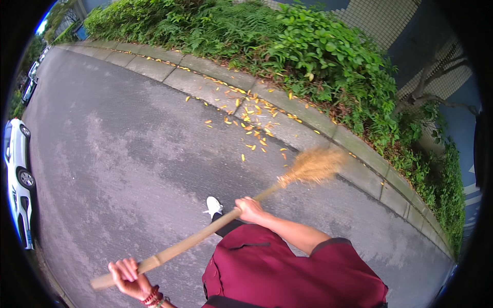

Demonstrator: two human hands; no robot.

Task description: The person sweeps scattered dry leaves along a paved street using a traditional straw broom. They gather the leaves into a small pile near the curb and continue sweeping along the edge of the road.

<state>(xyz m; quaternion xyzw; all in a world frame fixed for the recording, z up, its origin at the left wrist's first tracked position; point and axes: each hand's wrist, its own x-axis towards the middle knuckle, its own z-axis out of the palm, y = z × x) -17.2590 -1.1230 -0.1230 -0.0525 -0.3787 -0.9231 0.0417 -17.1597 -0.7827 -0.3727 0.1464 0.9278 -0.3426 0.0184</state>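
Observation:
A broom with a long bamboo handle slants across in front of me, from lower left up to the right. Near the handle's end my left hand wraps round it, with beaded bracelets at the wrist. Farther up, closer to the bristles, my right hand grips the same handle. The straw broom head is smeared by motion and lies over the road's edge beside the kerb. Scattered yellow leaves lie just beyond it, on the concrete gutter and the asphalt.
Along the far side runs a concrete kerb, with green bushes behind it and a tiled wall beyond. A white car is parked at the left. Grey asphalt spreads between. My white shoe shows below the handle.

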